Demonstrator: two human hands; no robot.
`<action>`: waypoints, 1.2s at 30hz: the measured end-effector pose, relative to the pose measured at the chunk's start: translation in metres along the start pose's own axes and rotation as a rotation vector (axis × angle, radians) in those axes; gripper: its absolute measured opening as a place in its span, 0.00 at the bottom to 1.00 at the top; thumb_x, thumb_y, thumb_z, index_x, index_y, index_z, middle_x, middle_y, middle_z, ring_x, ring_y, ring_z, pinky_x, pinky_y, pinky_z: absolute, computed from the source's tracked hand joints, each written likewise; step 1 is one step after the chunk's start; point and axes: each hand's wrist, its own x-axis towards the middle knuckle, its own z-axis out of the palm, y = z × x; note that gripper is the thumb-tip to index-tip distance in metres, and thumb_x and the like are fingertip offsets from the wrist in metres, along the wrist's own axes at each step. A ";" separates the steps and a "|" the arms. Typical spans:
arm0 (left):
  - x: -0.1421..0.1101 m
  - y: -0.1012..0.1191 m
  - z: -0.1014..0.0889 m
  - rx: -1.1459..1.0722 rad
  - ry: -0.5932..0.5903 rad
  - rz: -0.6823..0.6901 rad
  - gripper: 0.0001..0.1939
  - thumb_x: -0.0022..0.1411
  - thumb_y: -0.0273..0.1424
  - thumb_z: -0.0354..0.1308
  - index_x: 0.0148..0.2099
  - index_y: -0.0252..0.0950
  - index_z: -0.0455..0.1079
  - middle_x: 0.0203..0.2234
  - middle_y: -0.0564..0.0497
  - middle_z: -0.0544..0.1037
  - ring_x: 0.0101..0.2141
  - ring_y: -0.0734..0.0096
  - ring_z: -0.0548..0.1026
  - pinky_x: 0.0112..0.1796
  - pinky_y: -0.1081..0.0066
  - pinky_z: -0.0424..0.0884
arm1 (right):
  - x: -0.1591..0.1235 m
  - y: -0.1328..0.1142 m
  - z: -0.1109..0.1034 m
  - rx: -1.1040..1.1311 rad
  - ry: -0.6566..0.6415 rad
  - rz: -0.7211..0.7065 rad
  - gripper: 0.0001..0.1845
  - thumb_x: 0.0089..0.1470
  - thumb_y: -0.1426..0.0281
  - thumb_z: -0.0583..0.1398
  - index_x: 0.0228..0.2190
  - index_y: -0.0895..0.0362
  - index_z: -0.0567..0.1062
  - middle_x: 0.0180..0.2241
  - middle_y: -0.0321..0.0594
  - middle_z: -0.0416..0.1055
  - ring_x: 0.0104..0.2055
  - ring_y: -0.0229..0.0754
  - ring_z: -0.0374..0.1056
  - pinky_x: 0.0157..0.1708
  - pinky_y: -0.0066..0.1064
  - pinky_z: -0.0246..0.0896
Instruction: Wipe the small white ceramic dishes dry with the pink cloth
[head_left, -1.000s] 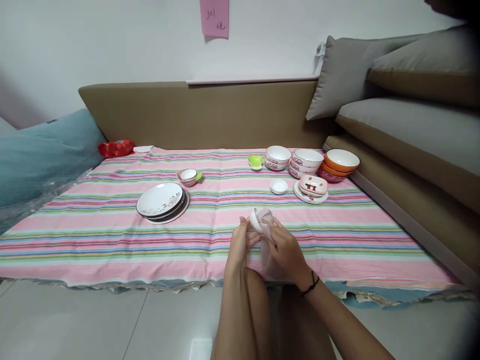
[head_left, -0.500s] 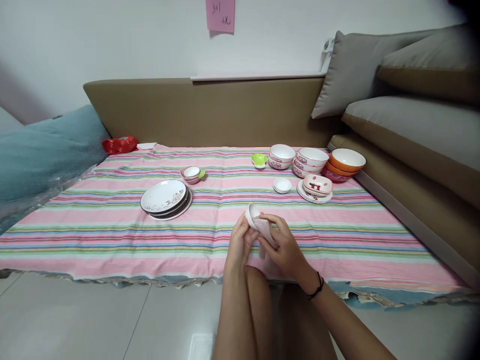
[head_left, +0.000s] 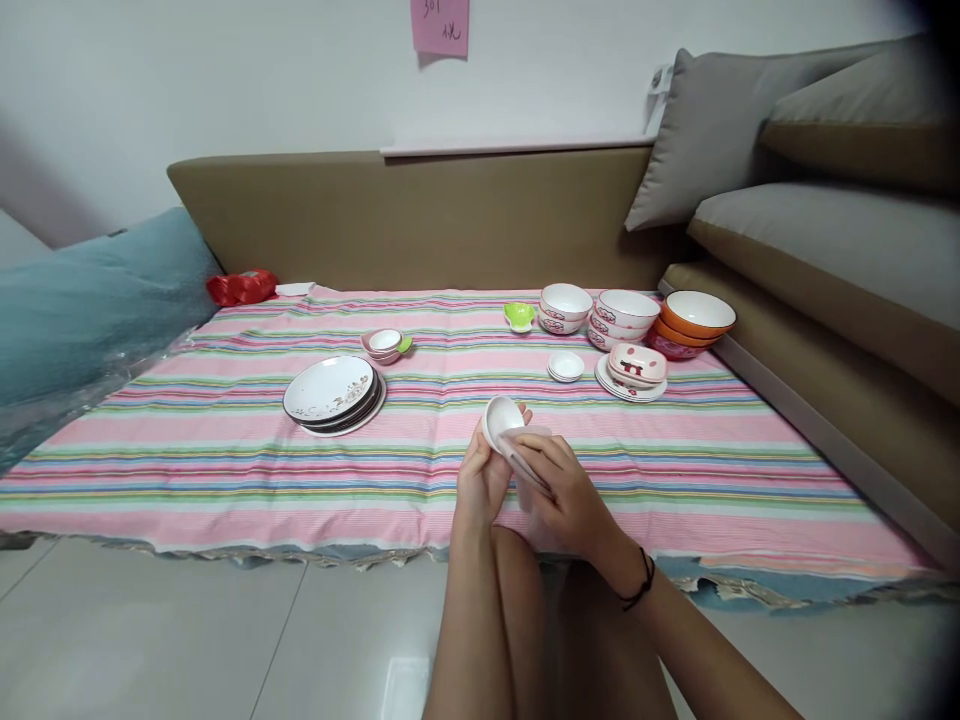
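Observation:
A small white bowl [head_left: 501, 417] is tilted in my left hand [head_left: 481, 474], its hollow turned up toward me and my fingers wrapped behind it. My right hand [head_left: 568, 492] grips a pale cloth [head_left: 531, 466] and presses it against the bowl's inner side near the rim. Part of the cloth hangs down below my right fingers. Beyond my hands lies a short stack of small white dishes [head_left: 565, 367]. Farther off is a green leaf-shaped dish [head_left: 519, 317].
On the striped cloth [head_left: 247, 500] stand stacked plates [head_left: 330, 391], small pink bowls [head_left: 384, 347], patterned white bowls [head_left: 564, 305], orange bowls [head_left: 699, 314] and a rectangular dish [head_left: 637, 364] on plates. Cushions [head_left: 832, 250] rise at the right; a red bundle [head_left: 241, 288] lies back left.
The bowl has turned so its inside faces me more openly. My right hand has shifted the cloth along the bowl's inner side. The camera view has moved slightly.

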 end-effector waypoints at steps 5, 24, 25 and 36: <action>-0.001 0.000 0.004 0.006 0.049 -0.041 0.33 0.55 0.40 0.60 0.60 0.33 0.61 0.57 0.37 0.68 0.61 0.47 0.59 0.58 0.52 0.58 | 0.000 0.001 -0.006 -0.040 -0.020 -0.012 0.25 0.52 0.78 0.54 0.52 0.52 0.66 0.49 0.45 0.66 0.52 0.51 0.60 0.50 0.48 0.60; 0.000 -0.006 0.007 0.061 0.078 -0.005 0.32 0.60 0.43 0.56 0.63 0.37 0.58 0.58 0.39 0.67 0.60 0.50 0.61 0.57 0.54 0.59 | -0.009 -0.011 0.008 0.084 0.144 0.193 0.21 0.57 0.76 0.50 0.51 0.52 0.67 0.54 0.47 0.59 0.52 0.50 0.61 0.49 0.44 0.63; 0.000 -0.006 0.007 0.057 0.085 -0.019 0.32 0.60 0.44 0.56 0.63 0.36 0.58 0.58 0.38 0.67 0.60 0.49 0.62 0.57 0.54 0.59 | -0.010 -0.012 0.010 0.068 0.151 0.193 0.20 0.57 0.75 0.51 0.51 0.51 0.67 0.54 0.47 0.59 0.52 0.50 0.61 0.49 0.45 0.63; -0.001 -0.006 0.011 0.061 0.066 -0.008 0.35 0.58 0.45 0.56 0.63 0.34 0.58 0.58 0.36 0.66 0.60 0.46 0.60 0.57 0.52 0.58 | -0.012 -0.001 0.007 -0.105 0.083 -0.053 0.33 0.58 0.77 0.51 0.63 0.49 0.51 0.52 0.44 0.66 0.52 0.51 0.61 0.49 0.49 0.62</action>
